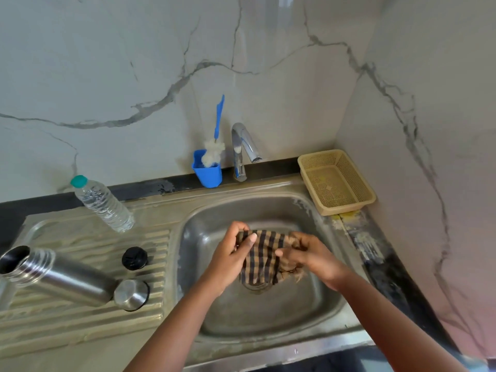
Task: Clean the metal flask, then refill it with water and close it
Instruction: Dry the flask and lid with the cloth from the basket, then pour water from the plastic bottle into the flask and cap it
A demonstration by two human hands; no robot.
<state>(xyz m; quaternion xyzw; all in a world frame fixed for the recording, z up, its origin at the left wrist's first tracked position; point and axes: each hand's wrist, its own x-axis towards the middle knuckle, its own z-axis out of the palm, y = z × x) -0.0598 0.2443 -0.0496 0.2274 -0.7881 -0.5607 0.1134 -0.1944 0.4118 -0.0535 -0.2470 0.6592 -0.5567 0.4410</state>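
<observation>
Lying sideways on drainboard, flask, mouth pointing left

Item count, as seen from my position at the sink:

- One open stainless-steel flask, lying on its side.
- Two flask caps: one black round inner stopper and one steel outer cap.
- One clear plastic water bottle with teal cap.
- One brown-and-black checked cloth.
- One blue-handled bottle brush.
- One blue plastic holder cup.
- One chrome tap.
- One beige perforated plastic basket.
- One steel sink basin.
- Two hands of mine: left hand, right hand.
</observation>
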